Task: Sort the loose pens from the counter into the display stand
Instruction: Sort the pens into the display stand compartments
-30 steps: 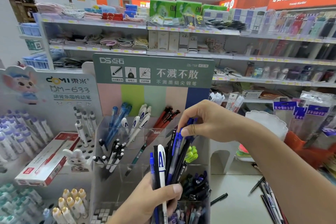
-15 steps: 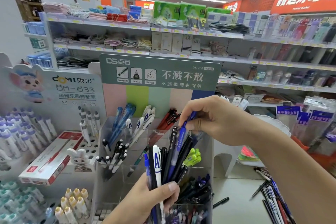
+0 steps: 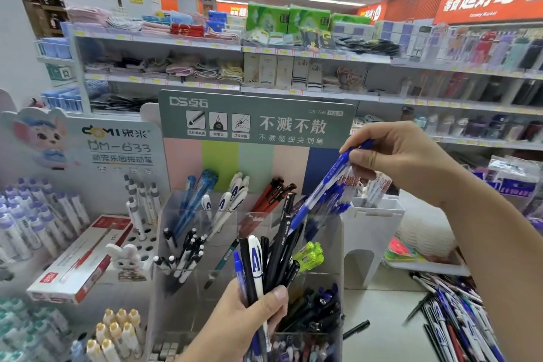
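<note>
Fingers of the left hand (image 3: pixel 249 323) curl around a bunch of pens (image 3: pixel 266 267) before the display stand (image 3: pixel 252 244). Right hand (image 3: pixel 393 161) pinches a blue pen (image 3: pixel 326 188), tilted above the stand's right compartments. Loose pens (image 3: pixel 452 317) lie on the counter (image 3: pixel 382 329) at far right.
</note>
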